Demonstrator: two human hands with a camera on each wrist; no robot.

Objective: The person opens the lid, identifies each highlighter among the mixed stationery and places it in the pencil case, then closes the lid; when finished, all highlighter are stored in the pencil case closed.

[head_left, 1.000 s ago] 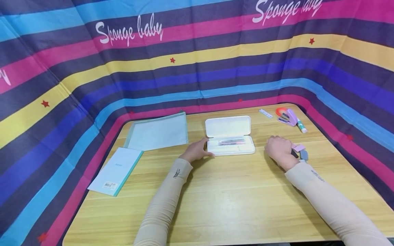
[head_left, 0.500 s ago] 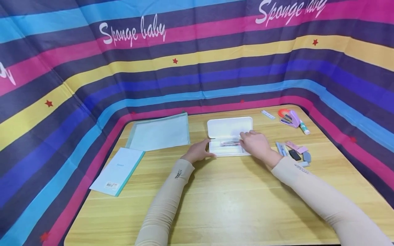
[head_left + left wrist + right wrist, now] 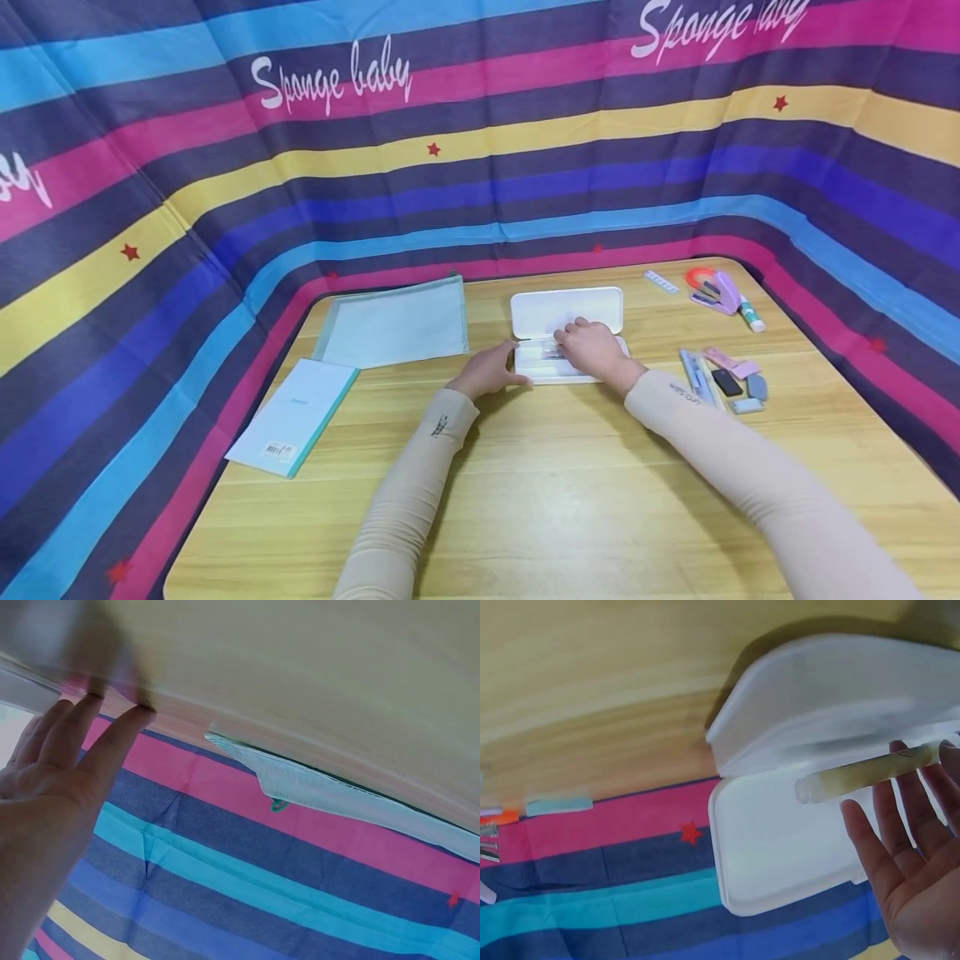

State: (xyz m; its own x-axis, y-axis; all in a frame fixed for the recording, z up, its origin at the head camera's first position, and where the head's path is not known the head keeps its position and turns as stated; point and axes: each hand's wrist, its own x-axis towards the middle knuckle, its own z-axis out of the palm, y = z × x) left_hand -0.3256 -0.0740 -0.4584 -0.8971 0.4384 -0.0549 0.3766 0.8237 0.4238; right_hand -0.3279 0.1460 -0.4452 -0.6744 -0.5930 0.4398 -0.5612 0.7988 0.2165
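A white pencil case (image 3: 567, 312) lies with its lid raised at the back; several slim pens show inside it. Its left end is pinched by my left hand (image 3: 486, 372), thumb at the front edge and fingers farther back. In the left wrist view those fingers (image 3: 116, 742) reach up against the case end. Over the case's right half, my right hand (image 3: 592, 350) holds a pale yellow pen (image 3: 870, 774) by one end, its other end sticking out past the fingertips. From the head view, this hand covers part of the tray and the pen.
Right of the case are several pens (image 3: 697, 379), a black block (image 3: 726, 382) and pink pieces (image 3: 745, 369). Behind them sit a purple stapler (image 3: 727, 292), an orange ring (image 3: 699, 276) and a glue stick (image 3: 752, 315). On the left lie a mesh pouch (image 3: 397, 321) and a notebook (image 3: 296, 417).
My right hand has moved left from the small stationery on the right to over the pencil case, and the pens there have come into view. The left hand keeps its grip on the case.
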